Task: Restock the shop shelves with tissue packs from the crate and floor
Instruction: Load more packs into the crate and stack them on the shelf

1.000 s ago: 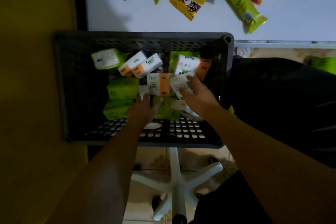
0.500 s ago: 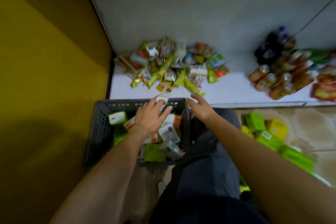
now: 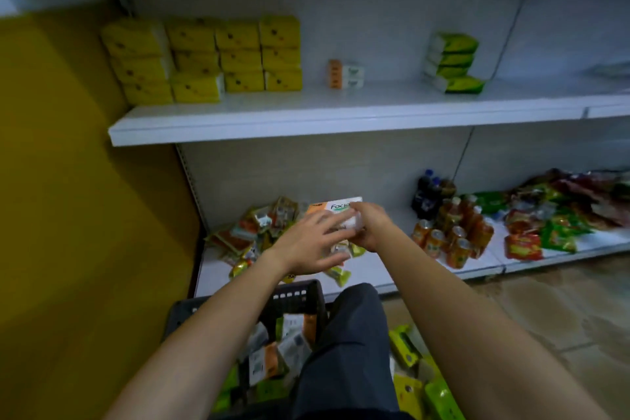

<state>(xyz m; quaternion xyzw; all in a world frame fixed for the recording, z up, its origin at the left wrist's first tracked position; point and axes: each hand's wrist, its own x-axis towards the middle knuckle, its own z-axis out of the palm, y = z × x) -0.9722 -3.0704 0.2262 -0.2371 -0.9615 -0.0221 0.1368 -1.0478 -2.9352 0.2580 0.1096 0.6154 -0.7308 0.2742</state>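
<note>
Orange-and-white plastic-wrapped tissue pack [image 3: 334, 207] held above black plastic crate [image 3: 293, 297]: right hand [image 3: 371, 229] grip curled round it, left hand [image 3: 306, 249] pressed flat. Judged light, squashy; best clamped across ends.

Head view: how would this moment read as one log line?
pack: held up, orange-white | right hand: grips pack | left hand: touches it, grip unclear | crate: packs inside | next: likely shelf
</note>
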